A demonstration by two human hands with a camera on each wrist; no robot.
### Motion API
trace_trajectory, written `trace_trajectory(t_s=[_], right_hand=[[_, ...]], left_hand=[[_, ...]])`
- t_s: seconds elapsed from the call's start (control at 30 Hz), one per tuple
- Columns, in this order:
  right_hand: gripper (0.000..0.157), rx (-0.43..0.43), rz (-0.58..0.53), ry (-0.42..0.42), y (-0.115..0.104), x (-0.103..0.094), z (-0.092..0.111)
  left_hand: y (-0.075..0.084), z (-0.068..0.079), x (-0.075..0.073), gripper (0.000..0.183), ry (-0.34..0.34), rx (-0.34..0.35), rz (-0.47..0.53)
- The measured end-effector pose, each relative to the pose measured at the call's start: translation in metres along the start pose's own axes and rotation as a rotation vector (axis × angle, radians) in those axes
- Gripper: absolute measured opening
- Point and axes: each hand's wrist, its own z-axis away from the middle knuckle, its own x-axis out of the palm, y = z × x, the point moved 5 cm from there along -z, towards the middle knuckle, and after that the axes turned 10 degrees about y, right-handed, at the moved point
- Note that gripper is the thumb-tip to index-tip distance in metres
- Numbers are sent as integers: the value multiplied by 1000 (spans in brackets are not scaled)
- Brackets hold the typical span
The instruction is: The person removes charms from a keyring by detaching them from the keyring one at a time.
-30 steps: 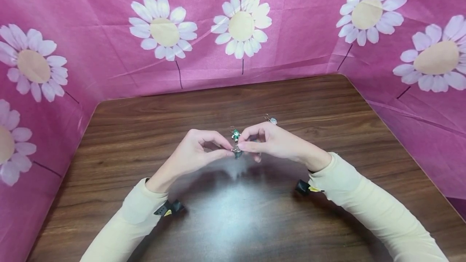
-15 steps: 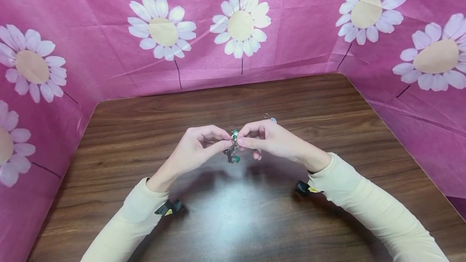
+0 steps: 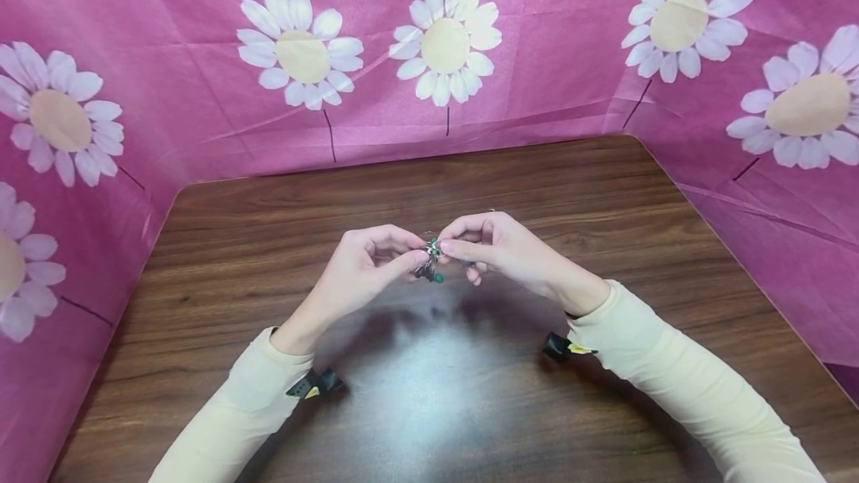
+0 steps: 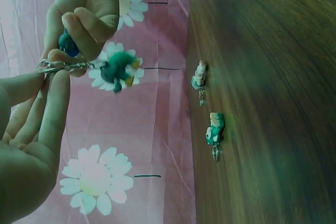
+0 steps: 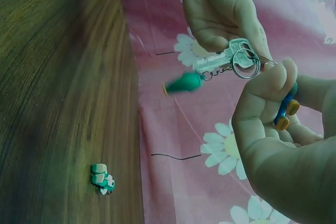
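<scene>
My left hand [image 3: 359,270] and right hand [image 3: 513,256] meet fingertip to fingertip above the table. Between them is a metal split ring [image 5: 245,63] with a silver key [image 5: 223,59] on it. From a short chain on the ring hangs a green charm [image 5: 184,83] with yellow-orange parts, blurred in both wrist views. The left thumb and fingers pinch the ring and key. At the ring's other side, the right thumb and forefinger pinch its edge. A small blue figure [image 5: 286,109] with orange feet is tucked under the right hand's curled fingers, partly hidden.
On the wooden table [image 3: 268,244] beyond my hands lie a green-and-white figure keychain [image 4: 215,129] and a pale figure keychain [image 4: 199,74]. A pink cloth [image 3: 181,80] with daisies stands round the table's back and sides.
Both hands have risen slightly and moved away from me. The ring and key have turned, and the green charm, hidden earlier, now hangs in sight. The right hand now covers most of the pale keychain.
</scene>
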Motion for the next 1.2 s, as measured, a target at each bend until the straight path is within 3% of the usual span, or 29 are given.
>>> trace_trajectory(t_s=[0.23, 0.33, 0.53, 0.63, 0.77, 0.93, 1.1, 1.2], right_hand=[[24, -13, 32, 18, 0, 2, 0], [20, -42, 108, 10, -1, 3, 0], [17, -59, 208, 28, -5, 2, 2], [17, -51, 210, 38, -6, 1, 4], [17, -56, 242, 6, -6, 3, 6], [16, -86, 249, 13, -8, 3, 6], [18, -38, 96, 62, -2, 1, 5], [18, -4, -14, 83, 3, 0, 4]], left_hand=[[5, 2, -1, 14, 17, 120, -61], [10, 2, 1, 16, -16, 226, -133], [23, 6, 5, 21, -71, 518, -344], [27, 7, 7, 19, -37, 554, -400], [27, 7, 7, 13, 35, 487, -417], [21, 8, 5, 14, 64, 329, -330], [3, 9, 5, 15, 29, 70, -221], [-5, 9, 6, 15, 21, -3, -181]])
